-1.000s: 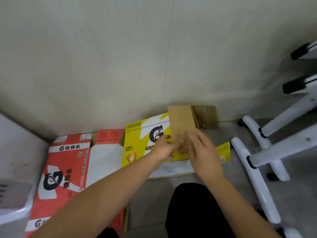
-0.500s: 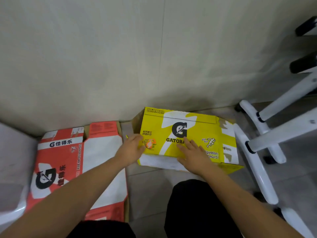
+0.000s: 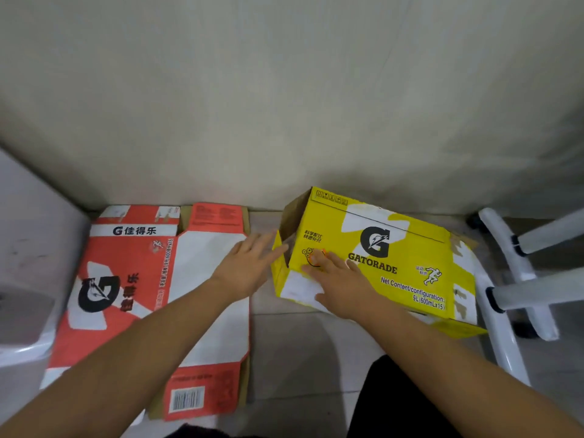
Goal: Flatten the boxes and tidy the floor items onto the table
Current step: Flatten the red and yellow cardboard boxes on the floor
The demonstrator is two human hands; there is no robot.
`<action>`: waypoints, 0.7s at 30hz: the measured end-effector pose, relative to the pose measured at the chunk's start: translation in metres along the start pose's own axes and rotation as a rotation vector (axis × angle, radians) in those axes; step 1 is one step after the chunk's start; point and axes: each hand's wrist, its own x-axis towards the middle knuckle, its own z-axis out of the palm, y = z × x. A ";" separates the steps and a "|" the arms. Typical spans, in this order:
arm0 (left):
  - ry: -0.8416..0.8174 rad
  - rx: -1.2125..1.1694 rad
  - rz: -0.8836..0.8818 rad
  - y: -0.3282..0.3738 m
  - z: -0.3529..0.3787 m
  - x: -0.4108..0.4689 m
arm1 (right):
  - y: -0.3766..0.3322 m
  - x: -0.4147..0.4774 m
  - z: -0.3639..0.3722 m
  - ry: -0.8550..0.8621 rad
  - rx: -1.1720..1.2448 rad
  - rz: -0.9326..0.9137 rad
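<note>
- A red box (image 3: 142, 298) lies flattened on the floor (image 3: 300, 352), left of the yellow box (image 3: 379, 260).
- The left hand (image 3: 249, 267), fingers spread, reaches the yellow box's open left end.
- The right hand (image 3: 341, 282) presses flat, fingers spread, on the yellow box's printed top.
- White chair legs (image 3: 512, 279) stand just right of the yellow box.

The brown flap is no longer standing up; the yellow box (image 3: 379, 260) is lying printed side up, the right hand (image 3: 344, 286) pressing flat on it, the left hand (image 3: 249, 267) opening beside its end.
</note>
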 end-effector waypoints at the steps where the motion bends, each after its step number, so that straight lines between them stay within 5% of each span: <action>1: 0.011 -0.007 0.003 0.001 -0.003 0.008 | 0.001 -0.001 0.002 -0.004 0.008 0.005; 7: -0.044 0.127 -0.036 0.003 -0.014 0.036 | 0.010 -0.008 0.011 -0.029 -0.021 -0.012; 11: 0.135 0.229 0.017 -0.008 -0.017 0.022 | 0.012 -0.013 -0.002 0.032 -0.007 0.053; 15: 0.457 0.116 -0.067 0.002 -0.061 -0.007 | 0.009 -0.020 -0.024 0.306 0.014 0.013; 21: 0.697 0.099 -0.092 0.017 -0.164 -0.055 | -0.027 -0.024 -0.090 0.717 0.191 -0.264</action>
